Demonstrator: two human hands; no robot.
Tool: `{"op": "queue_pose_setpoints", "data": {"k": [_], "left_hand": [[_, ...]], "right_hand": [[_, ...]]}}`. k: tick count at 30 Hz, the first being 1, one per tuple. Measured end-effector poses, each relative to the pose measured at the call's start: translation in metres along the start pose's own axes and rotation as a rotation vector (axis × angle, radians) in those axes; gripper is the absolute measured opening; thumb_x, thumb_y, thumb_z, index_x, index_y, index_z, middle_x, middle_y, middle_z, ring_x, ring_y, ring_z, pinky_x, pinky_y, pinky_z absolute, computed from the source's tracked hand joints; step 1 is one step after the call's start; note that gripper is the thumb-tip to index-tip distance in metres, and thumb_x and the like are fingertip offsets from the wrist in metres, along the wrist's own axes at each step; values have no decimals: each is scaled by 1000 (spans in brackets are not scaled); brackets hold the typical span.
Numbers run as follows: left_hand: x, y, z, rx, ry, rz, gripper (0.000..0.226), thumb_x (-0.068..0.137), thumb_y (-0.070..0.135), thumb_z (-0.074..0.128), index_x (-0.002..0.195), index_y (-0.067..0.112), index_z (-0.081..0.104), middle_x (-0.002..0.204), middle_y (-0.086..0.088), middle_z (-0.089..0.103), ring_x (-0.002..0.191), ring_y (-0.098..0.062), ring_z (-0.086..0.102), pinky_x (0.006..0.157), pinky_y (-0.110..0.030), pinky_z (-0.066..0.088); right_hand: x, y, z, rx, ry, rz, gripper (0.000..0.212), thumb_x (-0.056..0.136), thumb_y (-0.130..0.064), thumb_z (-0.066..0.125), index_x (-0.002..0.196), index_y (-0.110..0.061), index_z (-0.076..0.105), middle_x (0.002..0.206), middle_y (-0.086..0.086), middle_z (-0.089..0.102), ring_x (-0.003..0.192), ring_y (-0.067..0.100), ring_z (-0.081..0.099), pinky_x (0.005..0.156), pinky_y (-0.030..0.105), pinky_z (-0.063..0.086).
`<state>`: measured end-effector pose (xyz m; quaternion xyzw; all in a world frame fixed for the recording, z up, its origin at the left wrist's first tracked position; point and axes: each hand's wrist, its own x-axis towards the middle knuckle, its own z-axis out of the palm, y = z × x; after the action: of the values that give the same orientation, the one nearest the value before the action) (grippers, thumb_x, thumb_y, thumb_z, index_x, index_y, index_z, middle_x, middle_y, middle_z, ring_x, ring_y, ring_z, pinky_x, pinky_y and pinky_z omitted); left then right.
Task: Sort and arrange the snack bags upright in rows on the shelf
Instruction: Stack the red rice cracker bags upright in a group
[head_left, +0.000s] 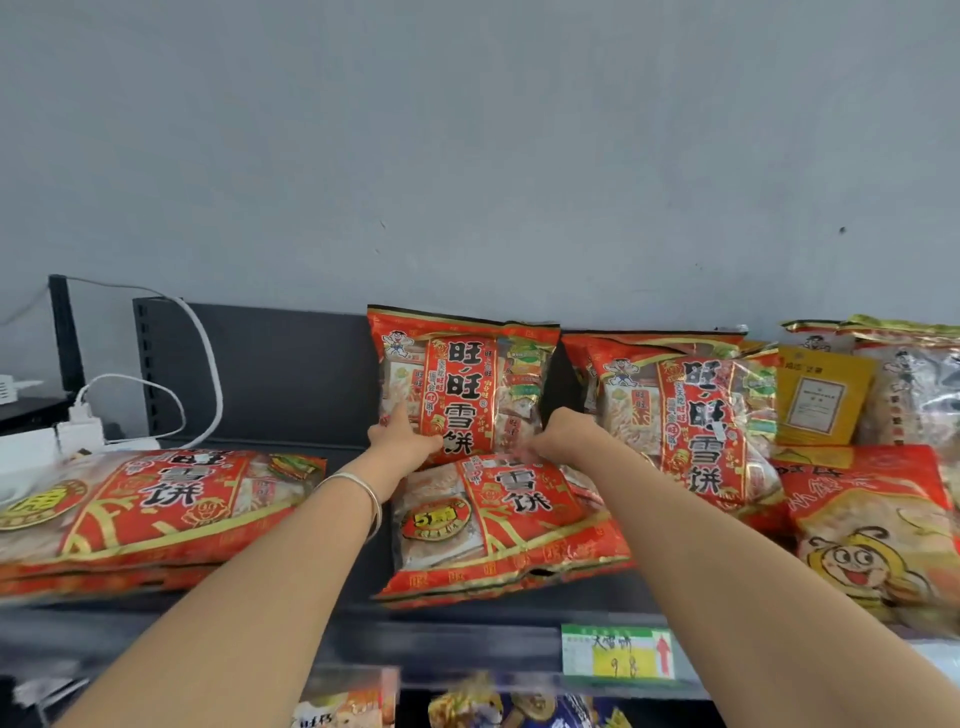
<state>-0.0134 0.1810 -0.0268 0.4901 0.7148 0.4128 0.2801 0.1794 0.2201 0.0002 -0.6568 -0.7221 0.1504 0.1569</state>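
The dark shelf (291, 613) holds red snack bags. One big bag (150, 514) lies flat on the left and another flat bag (498, 530) lies in the middle. A bag (462, 384) stands up at the back, more bags (691, 410) lean on the right, and what may be white chargers (80, 423) sit at the far left.

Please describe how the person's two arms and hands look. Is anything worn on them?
Both forearms are bare, with no sleeves in view and no gloves on the hands. The left hand has a thin silver-coloured bangle around its wrist. The right hand and its wrist show nothing worn. I cannot make out any rings or markings.
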Motion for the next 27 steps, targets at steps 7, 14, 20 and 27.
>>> {"op": "queue_pose_setpoints", "data": {"k": [7,14,20,27], "left_hand": [[-52,-6,19,-107,-30,-113,92,83,38,69,151,23,9,155,-14,13,141,-32,20,115,-42,24],[-91,5,15,-247,-128,-26,94,78,23,76,149,16,15,146,-6,37,129,-29,42,108,-41,35],[-109,30,-8,-61,53,342,76,79,17,74,141,29,30,140,-4,42,123,-25,48,98,-37,44],[-109,14,-23,-17,123,408,89,82,12,70,148,34,15,149,-4,27,134,-24,34,105,-42,35]], "right_hand": [[-51,40,-9,-81,40,-5,45,92,-48,50,111,-7,56,106,11,62,98,31,62,85,41,53],[-85,40,-10,114,-117,1,52,104,-35,34,139,3,42,140,18,48,126,32,49,101,36,39],[-93,35,-16,604,-83,118,46,100,-35,47,126,2,50,104,12,63,83,23,62,68,30,52],[-94,33,-18,992,-231,156,43,89,-37,66,117,-6,54,78,4,68,55,15,63,42,17,41]]}}
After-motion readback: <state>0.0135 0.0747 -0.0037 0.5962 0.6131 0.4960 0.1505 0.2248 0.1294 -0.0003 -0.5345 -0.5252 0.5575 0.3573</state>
